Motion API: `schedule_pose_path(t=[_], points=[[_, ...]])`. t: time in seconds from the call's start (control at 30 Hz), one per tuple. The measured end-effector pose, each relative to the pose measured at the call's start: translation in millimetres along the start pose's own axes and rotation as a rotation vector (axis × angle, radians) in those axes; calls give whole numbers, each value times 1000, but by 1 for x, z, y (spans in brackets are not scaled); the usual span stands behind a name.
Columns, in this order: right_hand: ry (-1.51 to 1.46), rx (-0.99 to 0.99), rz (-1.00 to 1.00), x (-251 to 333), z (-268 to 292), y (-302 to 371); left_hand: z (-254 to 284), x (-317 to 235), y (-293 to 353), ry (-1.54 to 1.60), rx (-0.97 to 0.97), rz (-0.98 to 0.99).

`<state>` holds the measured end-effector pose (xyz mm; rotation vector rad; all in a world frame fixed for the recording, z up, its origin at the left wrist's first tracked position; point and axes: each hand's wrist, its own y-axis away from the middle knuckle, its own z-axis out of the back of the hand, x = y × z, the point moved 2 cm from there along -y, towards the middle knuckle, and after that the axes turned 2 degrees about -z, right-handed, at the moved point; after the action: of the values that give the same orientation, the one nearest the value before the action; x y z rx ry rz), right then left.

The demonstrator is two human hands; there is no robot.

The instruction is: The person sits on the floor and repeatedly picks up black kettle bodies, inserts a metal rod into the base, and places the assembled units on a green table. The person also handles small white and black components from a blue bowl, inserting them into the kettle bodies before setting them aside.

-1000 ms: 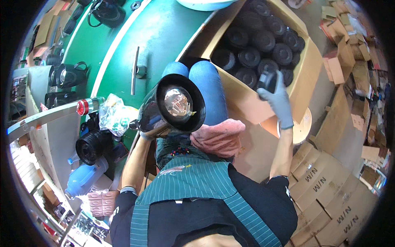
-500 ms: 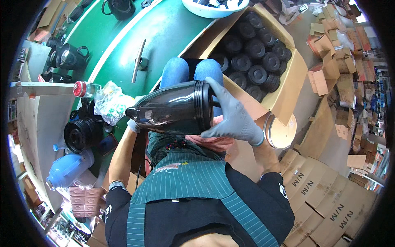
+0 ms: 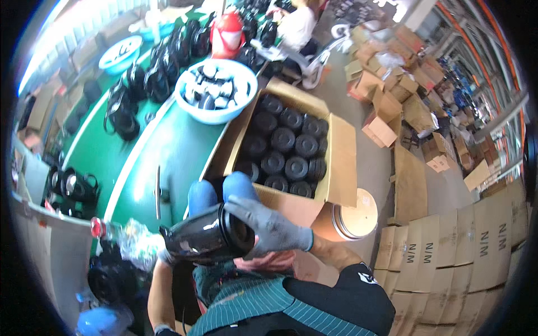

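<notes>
A glossy black jug-like vessel (image 3: 197, 237) lies sideways across my lap, its narrow end to the left and its wide ridged end to the right. My right hand (image 3: 270, 226), in a grey glove, is closed round the wide end, with fingers over the rim. At the narrow end my left hand (image 3: 166, 255), gloved too, grips the vessel; most of its fingers are hidden behind it. Just beyond my knees stands an open cardboard box (image 3: 343, 162) holding several black round ridged parts (image 3: 283, 140).
A light blue basin (image 3: 216, 116) of small black and white parts stands on the green table (image 3: 147, 193), near a red bucket (image 3: 227, 36). Left are a plastic bag (image 3: 137, 246) and a red-capped jar (image 3: 101, 228). A round stool (image 3: 358, 215) and stacked cartons (image 3: 448, 252) are right.
My view has swung up and to the right, showing more of the table and the basin. The vessel has tilted, its wide end turning more toward me. Both hands stay on it.
</notes>
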<state>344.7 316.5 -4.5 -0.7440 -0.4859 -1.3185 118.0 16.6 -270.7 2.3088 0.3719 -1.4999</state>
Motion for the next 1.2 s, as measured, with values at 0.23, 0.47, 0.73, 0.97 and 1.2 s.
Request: schedule_pose_path(t=[0.23, 0.47, 0.73, 0.97, 1.2], points=[[-149, 30, 37, -1, 8, 0, -15, -9, 5, -16, -42, 38], [-5, -74, 247, 8, 6, 7, -24, -9, 8, -39, -68, 30], [-85, -12, 209, -3, 6, 14, -39, -7, 8, -52, -99, 2], [-730, -58, -277, -58, -18, 21, -56, -61, 8, -331, -253, -136], [-721, -252, -150, -38, -37, 9, -124, -146, 8, -737, -464, -330]])
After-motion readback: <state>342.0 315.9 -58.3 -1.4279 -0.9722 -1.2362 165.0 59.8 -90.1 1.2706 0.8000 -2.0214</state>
